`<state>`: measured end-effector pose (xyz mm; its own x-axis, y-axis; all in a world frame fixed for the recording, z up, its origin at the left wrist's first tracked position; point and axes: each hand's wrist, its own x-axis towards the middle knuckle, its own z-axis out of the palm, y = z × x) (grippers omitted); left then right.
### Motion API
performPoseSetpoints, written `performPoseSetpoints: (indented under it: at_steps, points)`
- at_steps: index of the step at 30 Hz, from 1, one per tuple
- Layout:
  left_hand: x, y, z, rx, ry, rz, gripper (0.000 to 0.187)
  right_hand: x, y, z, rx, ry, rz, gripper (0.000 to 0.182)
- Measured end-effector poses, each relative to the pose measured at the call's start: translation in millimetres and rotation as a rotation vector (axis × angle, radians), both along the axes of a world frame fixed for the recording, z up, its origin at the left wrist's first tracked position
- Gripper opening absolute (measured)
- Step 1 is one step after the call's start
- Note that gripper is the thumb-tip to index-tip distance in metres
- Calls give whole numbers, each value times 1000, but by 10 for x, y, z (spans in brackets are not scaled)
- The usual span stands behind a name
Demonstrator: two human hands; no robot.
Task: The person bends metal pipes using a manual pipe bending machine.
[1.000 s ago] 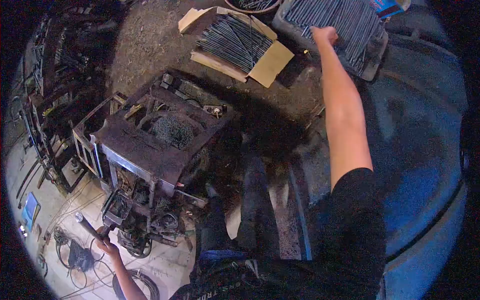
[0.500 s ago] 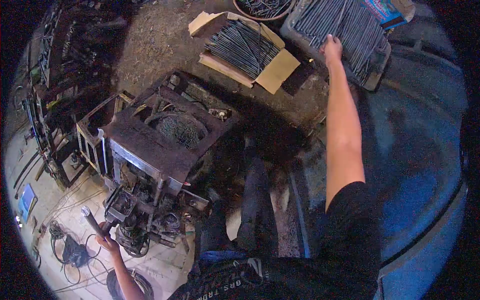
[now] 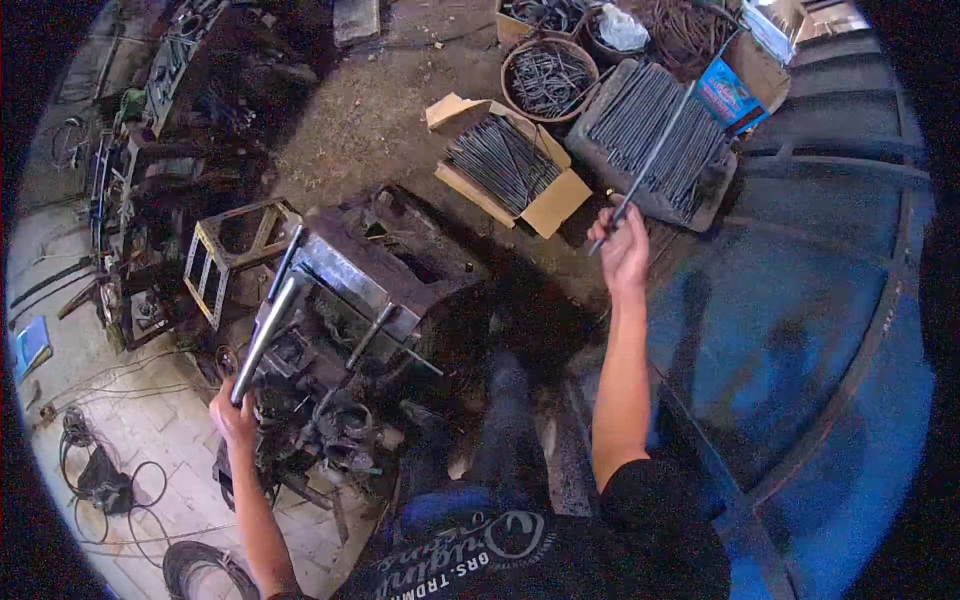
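Observation:
My right hand [image 3: 624,250] is closed on a long thin metal rod [image 3: 655,155], which slants up and away over the tray of rods. Beneath the far part of that rod, many similar rods [image 3: 640,120] lie packed in a shallow tray [image 3: 712,205]. At the lower left my left hand [image 3: 234,412] grips a thick, shiny metal bar [image 3: 265,338] near its lower end. The bar leans up beside a dark, greasy machine [image 3: 390,255] with a bright metal front edge. Another thin rod [image 3: 415,358] sticks out at the machine's right side.
Beside the tray, an open cardboard box [image 3: 560,203] holds more rods. A round basket [image 3: 548,82] of bent metal pieces stands behind it. A metal frame [image 3: 205,275] is left of the machine. Cables [image 3: 150,490] lie on the tiles; blue sheet metal [image 3: 800,350] fills the right side.
My right hand has drawn back from the tray with a rod in it. My left hand has moved up and right with the bar, which now points away from me. The view has shifted.

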<state>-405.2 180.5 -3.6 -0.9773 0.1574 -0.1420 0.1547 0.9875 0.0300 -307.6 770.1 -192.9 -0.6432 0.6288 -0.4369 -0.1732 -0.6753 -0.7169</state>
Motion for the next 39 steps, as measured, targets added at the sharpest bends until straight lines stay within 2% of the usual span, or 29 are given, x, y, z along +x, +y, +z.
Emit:
performPoseSetpoints:
  at_steps: [1,2,3,5,6,7,9,11,12,13,15,17,19,23,25,27,29,36,39]
  points:
    - [27,-34,-46,16,117,-65,32,17,-101,96,-114,50,59,28]
    - [18,-70,-58,-1,153,-143,31,104,-173,-46,-17,2,169,34]
    - [-7,43,38,-7,23,-59,33,105,-355,48,12,-53,147,37]
    - [-25,59,81,-31,44,-98,36,127,-728,390,89,-255,195,37]
    - [-42,-11,35,-18,47,-116,37,201,-871,491,98,-240,218,37]
    - [-25,51,89,41,81,-140,38,302,-1005,531,109,-278,335,37]
    - [-32,103,209,92,-53,-65,41,558,-1307,451,120,-317,492,37]
    - [0,-11,243,252,-63,-96,42,759,-1549,300,606,-440,628,36]
    - [26,-79,242,255,7,-165,41,875,-1644,383,787,-491,717,34]
    - [39,-237,180,216,50,-218,44,991,-1769,505,795,-490,747,34]
    - [157,-409,318,140,9,-140,47,1057,-1940,838,1136,-504,845,35]
    - [223,-608,190,151,26,-118,49,1033,-2061,1103,1158,-500,874,36]
    - [236,-653,155,162,45,-110,50,940,-2086,1237,1331,-610,1067,38]
    - [194,-563,140,164,116,-131,58,491,-2136,1329,1470,-495,1148,40]
    - [130,-482,135,142,123,-161,61,163,-2105,1307,1559,-542,1274,41]
    - [118,-365,134,129,92,-134,63,-125,-2004,1118,1693,-288,1194,40]
    - [107,-219,150,181,98,-117,63,-399,-1962,1103,1698,-336,1267,38]
    - [-40,106,127,165,134,-137,61,-1089,-1915,1039,1914,-63,1288,40]
    - [-74,116,136,155,139,-166,60,-1289,-1854,929,1957,-132,1365,41]
